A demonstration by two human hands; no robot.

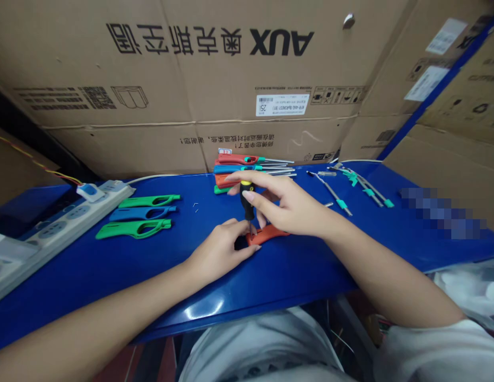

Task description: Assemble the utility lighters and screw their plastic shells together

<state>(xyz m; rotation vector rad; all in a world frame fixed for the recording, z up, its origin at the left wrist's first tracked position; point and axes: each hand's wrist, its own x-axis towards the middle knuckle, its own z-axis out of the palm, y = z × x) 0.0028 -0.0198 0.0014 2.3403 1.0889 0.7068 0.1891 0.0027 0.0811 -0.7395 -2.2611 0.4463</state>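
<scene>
My right hand [282, 204] is closed around the black and yellow handle of a screwdriver [248, 204], which stands nearly upright. The screwdriver's tip meets an orange-red lighter casing [266, 234] lying on the blue table. With thumb and fingers, my left hand [221, 245] pinches the left end of that casing. My right forearm and hand hide part of the things behind. Beyond my hands lies a stack of lighters [234, 168] in red, blue, orange and green, with metal rods pointing right.
At left lie a blue casing [131, 214] and two green ones, beside tiny metal bits [196, 207]. A white power strip [67, 228] runs along the left edge. Metal rods with teal parts [366, 185] lie at right. A cardboard wall [215, 106] stands behind the blue table [310, 270].
</scene>
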